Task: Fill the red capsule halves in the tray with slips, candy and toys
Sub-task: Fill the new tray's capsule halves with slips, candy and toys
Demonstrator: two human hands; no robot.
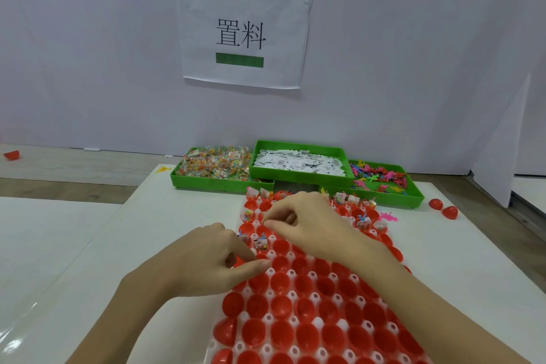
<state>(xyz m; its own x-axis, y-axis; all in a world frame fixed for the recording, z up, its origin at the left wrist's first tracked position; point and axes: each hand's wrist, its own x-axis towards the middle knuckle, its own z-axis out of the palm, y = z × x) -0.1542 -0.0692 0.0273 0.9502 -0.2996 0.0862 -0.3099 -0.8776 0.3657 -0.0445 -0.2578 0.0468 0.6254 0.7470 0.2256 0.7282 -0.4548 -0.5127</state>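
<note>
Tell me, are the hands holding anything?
Cannot tell. The right hand pinches its fingers over the far capsule halves, whatever is between them too small to see. The left hand shows nothing.

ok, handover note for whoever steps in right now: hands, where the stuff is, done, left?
Left hand: fingers curled at the tray's left edge, contents unclear.
Right hand: pinching something small over the far rows.
White tray of red capsule halves lies centre; candy bin, slip bin and toy bin stand behind it.
Done: some far-row halves hold fillings.
Left: near rows empty; two loose halves lie to the right.
</note>
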